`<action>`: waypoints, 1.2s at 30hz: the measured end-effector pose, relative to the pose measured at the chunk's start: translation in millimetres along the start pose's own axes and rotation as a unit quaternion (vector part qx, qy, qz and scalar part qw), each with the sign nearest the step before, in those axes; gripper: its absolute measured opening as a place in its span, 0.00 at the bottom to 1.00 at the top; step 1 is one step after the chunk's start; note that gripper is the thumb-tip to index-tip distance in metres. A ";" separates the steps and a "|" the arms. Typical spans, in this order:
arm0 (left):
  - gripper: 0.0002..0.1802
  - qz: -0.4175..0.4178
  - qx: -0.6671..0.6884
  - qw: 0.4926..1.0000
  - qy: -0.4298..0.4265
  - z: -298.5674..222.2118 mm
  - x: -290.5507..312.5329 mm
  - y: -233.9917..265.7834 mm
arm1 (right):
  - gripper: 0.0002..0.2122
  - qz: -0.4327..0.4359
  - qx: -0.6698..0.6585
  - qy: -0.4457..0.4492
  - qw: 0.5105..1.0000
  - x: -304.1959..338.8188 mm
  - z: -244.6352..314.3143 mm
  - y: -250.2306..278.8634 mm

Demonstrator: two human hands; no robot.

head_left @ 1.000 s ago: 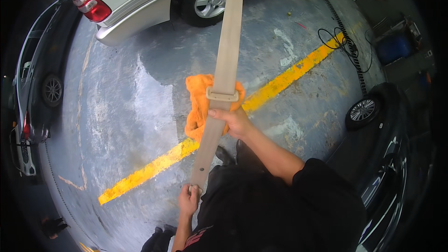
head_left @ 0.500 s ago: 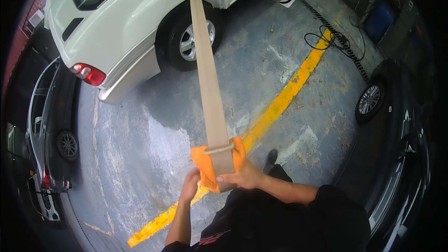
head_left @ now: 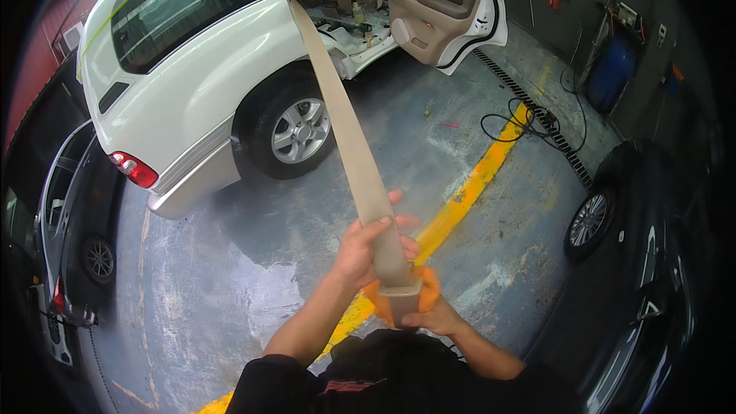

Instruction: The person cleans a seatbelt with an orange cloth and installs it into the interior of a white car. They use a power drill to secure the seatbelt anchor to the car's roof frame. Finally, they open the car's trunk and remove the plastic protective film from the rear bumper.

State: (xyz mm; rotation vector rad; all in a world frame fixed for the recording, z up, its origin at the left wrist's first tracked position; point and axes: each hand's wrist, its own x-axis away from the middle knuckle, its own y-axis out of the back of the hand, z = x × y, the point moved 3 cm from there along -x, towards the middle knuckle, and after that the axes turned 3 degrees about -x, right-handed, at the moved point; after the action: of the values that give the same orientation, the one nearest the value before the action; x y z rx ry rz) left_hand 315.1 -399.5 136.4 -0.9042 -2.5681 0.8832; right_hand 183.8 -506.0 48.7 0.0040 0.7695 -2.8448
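Holding a tan seat belt stretched straight out from the white car. Different from half a second ago: left hand up on the belt now, nearer to the white car, not down beside the orange cloth anymore. Left thumb laid on top of the belt, fingers spread wide behind it and poking out past its far edge. Same as before for the right hand: on the cloth and belt, farther from the white car than the left hand. Right thumb pressing on the belt, just below the buckle piece. Cannot tell about the other right fingers, hidden by belt and cloth. More of the white car in view than half a second ago, with its side window and open door.

Red print on the black shirt, facing the white car, too small to read.

Pointing the long way from the white car's door opening down to the shirt, leaning right on the way. Buckle piece set crosswise on the belt, at the end away from the white car.
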 end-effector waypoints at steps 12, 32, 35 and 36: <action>0.17 0.022 0.114 0.993 0.026 60.2 -38.6 -18.8 | 0.30 -0.295 -0.113 0.156 0.936 -6.2 93.4 158.4; 0.24 -0.222 -0.040 0.971 0.084 43.4 45.6 79.2 | 0.34 0.199 -0.056 -0.154 0.966 -248.5 15.2 14.2; 0.24 -0.222 -0.014 0.971 0.081 36.2 55.1 82.5 | 0.34 0.208 -0.219 -0.120 0.946 -287.6 26.9 11.5; 0.24 -0.222 -0.008 0.972 0.079 33.7 57.9 83.7 | 0.34 0.232 -0.269 -0.102 0.929 -294.9 35.4 8.3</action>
State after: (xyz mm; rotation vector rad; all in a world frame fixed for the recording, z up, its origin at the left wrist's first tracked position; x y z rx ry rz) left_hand 295.4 -326.1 60.8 -0.3564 -2.4907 0.6311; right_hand 476.4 -475.9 90.8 -0.1635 1.2731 -2.0831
